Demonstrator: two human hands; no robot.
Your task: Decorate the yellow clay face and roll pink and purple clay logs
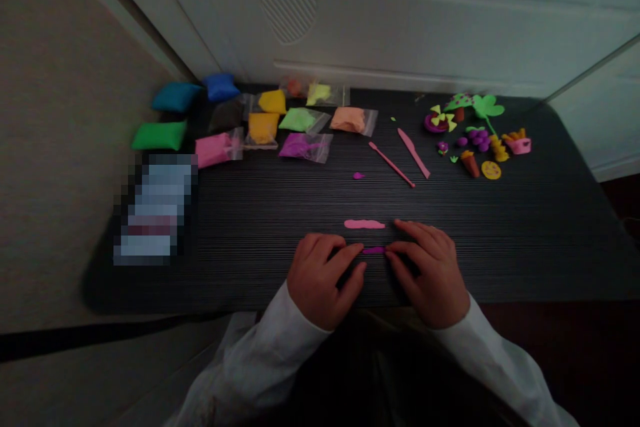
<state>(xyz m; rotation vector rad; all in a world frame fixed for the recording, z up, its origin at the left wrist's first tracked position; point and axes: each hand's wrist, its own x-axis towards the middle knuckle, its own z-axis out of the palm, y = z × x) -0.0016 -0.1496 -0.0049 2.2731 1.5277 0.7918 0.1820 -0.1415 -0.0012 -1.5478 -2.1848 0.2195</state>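
Observation:
A thin purple clay strip [375,250] lies on the dark table between my two hands. My left hand [325,277] touches its left end with the index fingertip, and the thumb stands apart below. At the strip's right end, my right hand [427,270] pinches with fingertip and thumb, while another finger stretches forward. Just beyond is a flat pink clay strip [365,224], touched by neither hand. Farther off sit a small purple clay drop [359,175], a thin pink modelling stick [392,165] and a pink plastic knife [414,153].
Bags of coloured clay, among them a pink bag [213,149] and a purple bag [303,146], line the back left. A blurred phone-like screen [157,207] lies at left. Several small clay models, including a green flower [487,107] and a yellow disc [491,170], stand back right.

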